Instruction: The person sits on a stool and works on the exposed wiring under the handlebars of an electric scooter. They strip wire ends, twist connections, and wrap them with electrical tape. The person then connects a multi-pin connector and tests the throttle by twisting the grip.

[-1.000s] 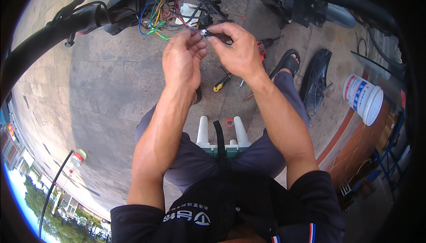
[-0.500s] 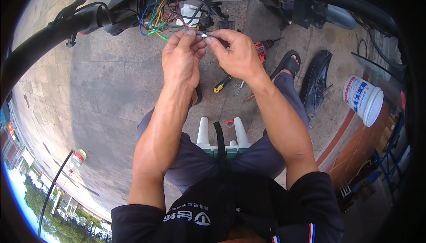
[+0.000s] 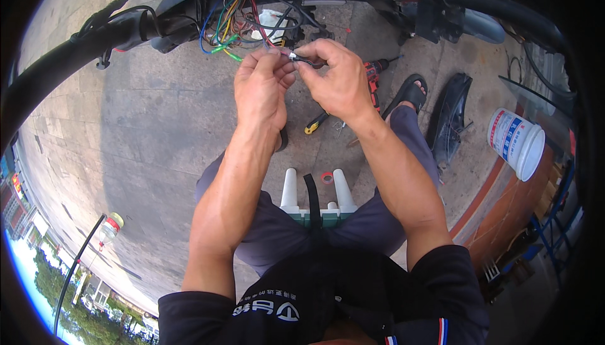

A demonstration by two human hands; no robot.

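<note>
Upper centre: left hand [image 3: 261, 89] and right hand [image 3: 337, 80] pinched a small wire connector [image 3: 301, 59] between fingertips, below the coloured wire bundle [image 3: 233, 26]. Since a second earlier, hands barely shifted; joining apparently continued.

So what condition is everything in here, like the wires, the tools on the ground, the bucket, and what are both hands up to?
Left hand: pinching a thin wire.
Right hand: pinching the small connector.
Wire bundle: exposed, hanging loose from the vehicle's front.
Screwdriver: lying on the pavement, untouched.
Red drill: lying on the pavement.
White bucket: tipped on its side.
Black panel: removed, lying on the ground.
Tape roll: flat on the ground.
</note>
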